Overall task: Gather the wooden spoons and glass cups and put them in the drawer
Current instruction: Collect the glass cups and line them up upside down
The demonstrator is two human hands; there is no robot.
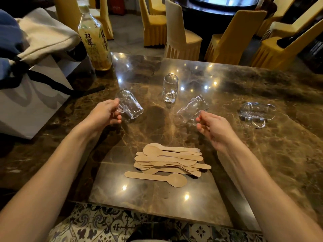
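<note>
Glass cups tilt inward, one point(130, 106) gripped per hand point(104, 113) point(214, 127); wooden spoons point(167, 161) lie crosswise.

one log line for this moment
left hand: holds glass cup | right hand: holds tilted cup | wooden spoons: piled on table

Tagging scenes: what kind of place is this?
Likely a restaurant or banquet hall: yellow-covered chairs set around a large round table behind, with a polished marble table in front.

Dim warm light, glare spots on marble table point(262, 154), wide-angle edge warp
</note>
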